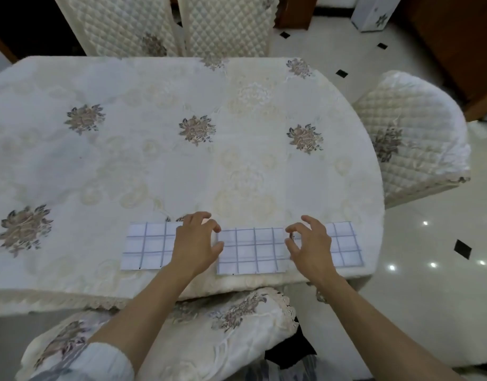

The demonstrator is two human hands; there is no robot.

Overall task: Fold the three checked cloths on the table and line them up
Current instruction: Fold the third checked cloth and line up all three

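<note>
folding looks finished, and what remains, i judge, is truing up the row along the near edge of the oval table [154, 166] under its cream, flower-embroidered cover. furthest left lies the left checked cloth [146, 246], a flat white fabric rectangle ruled with thin blue-grey lines, set slightly farther back from the table's edge than its neighbour. the left hand [195, 240] hangs over the seam between it and the middle checked cloth [253, 250], a matching white folded rectangle. its fingers are spread and loosely curled, thumb apart, clasping nothing that i can see, and it is likely placed there to nudge the two edges level. whether the fingertips touch the fabric i cannot tell. the right hand [309, 243] mirrors it over the next seam, fingers likewise apart and curled around nothing. it hides the left part of the right checked cloth [345, 243], the third white lined rectangle, which also sits a little back. no container shows anywhere; the table alone bears the three cloths.
</note>
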